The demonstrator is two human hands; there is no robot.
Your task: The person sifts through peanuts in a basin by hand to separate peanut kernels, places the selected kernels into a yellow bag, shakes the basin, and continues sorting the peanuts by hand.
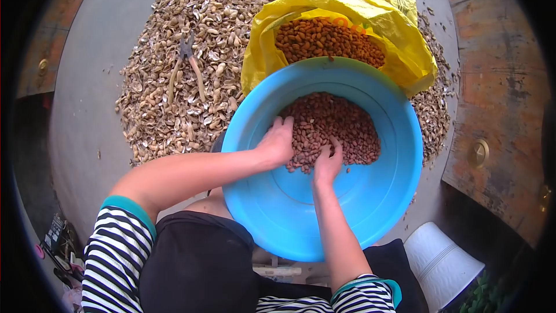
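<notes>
A wide blue basin (260, 226) rests over my lap, with a heap of reddish-brown shelled peanuts (341, 124) inside it. At the left edge of the heap is my left hand (279, 139), its fingers spread and partly touching the peanuts. My right hand (329, 161) is at the near side of the heap, fingers apart and curved over the nuts. Neither hand visibly grips anything. Just beyond the basin's rim, a yellow bag (399, 52) gapes open and holds more orange-brown nuts (330, 39).
A broad pile of empty peanut shells (220, 23) lies on the grey floor, with pliers (186, 61) on top. More shells lie right of the bag. A white bucket (443, 266) is at the lower right. Wooden panels (492, 81) stand at the right.
</notes>
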